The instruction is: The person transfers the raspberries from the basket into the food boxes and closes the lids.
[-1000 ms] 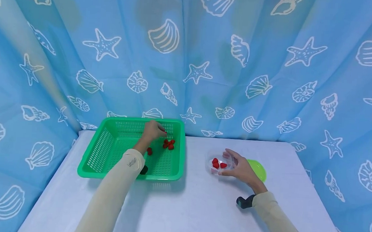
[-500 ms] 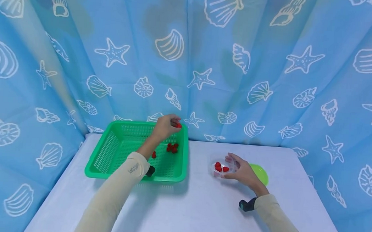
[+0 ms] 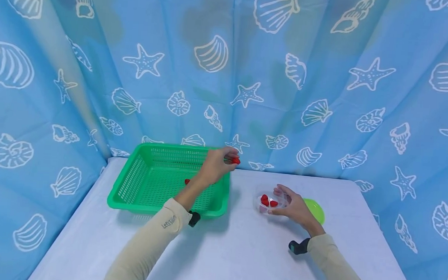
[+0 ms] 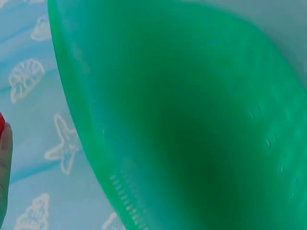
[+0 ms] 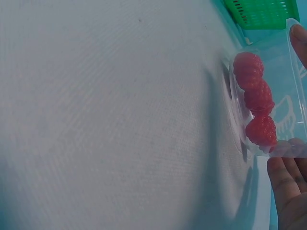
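Note:
My left hand [image 3: 214, 165] pinches a raspberry [image 3: 236, 161] between thumb and fingers, just past the right rim of a green slotted basket [image 3: 163, 185]. In the left wrist view only a fingertip [image 4: 5, 143] and a bit of red show at the left edge. Another raspberry [image 3: 187, 181] lies in the basket; my arm covers the basket's right part. On the table, my right hand [image 3: 294, 208] grips a small clear plastic container [image 3: 258, 198] from its right side, thumb and fingers around the wall. Several raspberries [image 5: 259, 98] sit on the container's bottom.
A lime-green round lid [image 3: 316, 210] lies flat behind my right hand, partly covered by it. White cloth covers the table [image 3: 240, 252]. A blue curtain [image 3: 255, 129] with shell prints stands along the back and sides.
My left hand has lifted a raspberry out of the basket and moved right, past its rim. My right hand stays on the container. The head view has shifted slightly.

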`<state>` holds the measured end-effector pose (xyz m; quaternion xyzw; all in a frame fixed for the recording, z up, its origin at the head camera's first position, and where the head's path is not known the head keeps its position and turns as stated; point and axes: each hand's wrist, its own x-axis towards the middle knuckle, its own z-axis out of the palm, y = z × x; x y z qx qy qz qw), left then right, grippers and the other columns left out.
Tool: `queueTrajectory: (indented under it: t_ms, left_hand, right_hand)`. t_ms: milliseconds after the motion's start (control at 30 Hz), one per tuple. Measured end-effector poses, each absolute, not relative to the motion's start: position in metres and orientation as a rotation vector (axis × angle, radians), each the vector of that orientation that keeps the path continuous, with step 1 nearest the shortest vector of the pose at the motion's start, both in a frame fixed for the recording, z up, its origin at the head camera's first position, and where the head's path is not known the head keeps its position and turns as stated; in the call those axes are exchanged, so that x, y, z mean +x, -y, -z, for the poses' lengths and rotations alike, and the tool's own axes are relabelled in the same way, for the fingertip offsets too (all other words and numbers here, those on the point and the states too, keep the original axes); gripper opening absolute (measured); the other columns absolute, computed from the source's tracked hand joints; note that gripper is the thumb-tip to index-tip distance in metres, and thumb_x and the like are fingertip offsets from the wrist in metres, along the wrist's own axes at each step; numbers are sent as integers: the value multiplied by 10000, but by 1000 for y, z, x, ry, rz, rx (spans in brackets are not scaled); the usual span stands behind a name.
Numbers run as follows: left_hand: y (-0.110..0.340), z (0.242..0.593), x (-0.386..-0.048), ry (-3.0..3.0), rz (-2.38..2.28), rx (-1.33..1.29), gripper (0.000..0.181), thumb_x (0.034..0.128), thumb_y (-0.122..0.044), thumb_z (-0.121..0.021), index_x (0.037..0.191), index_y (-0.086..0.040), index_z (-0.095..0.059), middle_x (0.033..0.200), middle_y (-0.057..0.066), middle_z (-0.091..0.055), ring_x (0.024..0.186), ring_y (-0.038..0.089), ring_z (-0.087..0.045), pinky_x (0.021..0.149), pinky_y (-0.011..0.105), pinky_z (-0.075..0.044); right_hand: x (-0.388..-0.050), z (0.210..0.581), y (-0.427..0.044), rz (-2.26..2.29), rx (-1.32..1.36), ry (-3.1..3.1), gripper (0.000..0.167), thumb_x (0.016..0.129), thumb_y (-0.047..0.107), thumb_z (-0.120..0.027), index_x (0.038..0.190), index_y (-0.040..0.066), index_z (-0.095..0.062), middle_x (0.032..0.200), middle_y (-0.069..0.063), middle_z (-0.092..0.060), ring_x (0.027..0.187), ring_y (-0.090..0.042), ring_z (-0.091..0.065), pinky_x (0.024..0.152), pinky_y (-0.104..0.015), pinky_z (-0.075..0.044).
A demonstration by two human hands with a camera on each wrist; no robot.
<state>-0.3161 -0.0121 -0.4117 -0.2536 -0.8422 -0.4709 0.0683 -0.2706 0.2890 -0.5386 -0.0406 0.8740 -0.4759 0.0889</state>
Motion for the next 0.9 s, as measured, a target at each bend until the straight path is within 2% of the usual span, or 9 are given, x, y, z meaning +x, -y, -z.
queueTrajectory:
  t_ms: [333,600,767,900]
  left_hand:
    - [-18,430,-288,2465,1543,-741,409,836,-74,-773,1224,-21,-655,1068,83,-712,915,157,-699,774,225,-554]
    - [-44,454,-274,2437,1634,-619,399,834,-92,-780,1219,-73,-675,1039,20,-716,933,92,-681,773,186,-539]
    - [-58,473,-271,2478,1551,-580,403,831,-105,-786,1215,-81,-671,1077,23,-709,962,93,-675,803,214,-541]
    - [-66,482,-270,2559,1409,-547,437,809,-133,-811,1222,-105,-671,1112,18,-705,987,105,-673,816,194,-527]
  right_hand:
    - [-272,543,-291,1408,-78,-2586,1123,645,464,-886,1545,192,-273,1512,-72,-408,1441,-360,-209,1066,-635,-284]
    - [-269,542,-288,1397,-82,-2610,1106,663,426,-887,1548,202,-263,1513,-58,-408,1430,-351,-243,1055,-634,-305]
    - [-267,543,-289,1387,-75,-2614,1101,661,428,-887,1546,214,-267,1510,-44,-414,1426,-342,-260,1036,-637,-330]
    - [-268,541,-289,1384,-88,-2621,1103,660,441,-885,1546,217,-267,1513,-34,-412,1427,-334,-267,1038,-621,-340]
